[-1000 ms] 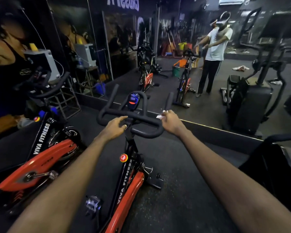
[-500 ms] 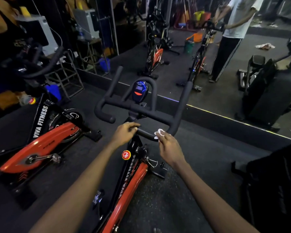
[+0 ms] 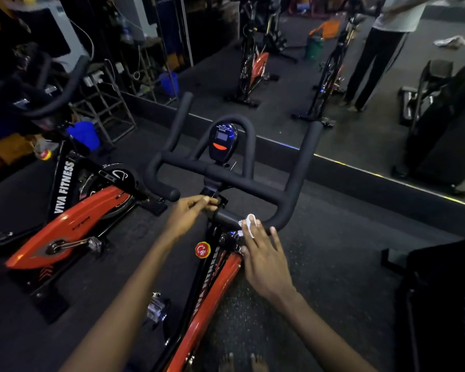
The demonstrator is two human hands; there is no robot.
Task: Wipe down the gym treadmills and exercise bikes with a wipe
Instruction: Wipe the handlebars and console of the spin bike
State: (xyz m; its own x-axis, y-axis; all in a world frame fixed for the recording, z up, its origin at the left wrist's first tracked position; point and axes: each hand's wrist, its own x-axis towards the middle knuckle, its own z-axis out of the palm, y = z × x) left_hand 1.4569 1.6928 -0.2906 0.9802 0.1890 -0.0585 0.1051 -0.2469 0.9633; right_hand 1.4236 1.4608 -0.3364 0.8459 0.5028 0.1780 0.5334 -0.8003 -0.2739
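Bikes: two, near bike (image 3: 220, 288) and neighbouring bike (image 3: 73, 226).
Left hand (image 3: 188, 213): curled round handlebar stem (image 3: 211, 187).
Right hand (image 3: 263, 256): straight fingers press one wipe (image 3: 249, 224) on handlebar (image 3: 253, 187).

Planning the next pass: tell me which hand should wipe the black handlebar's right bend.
Right. The right hand presses the crumpled white wipe onto the black foam handlebar just beside that bend; the left hand grips the black stem below the bar, without a wipe.
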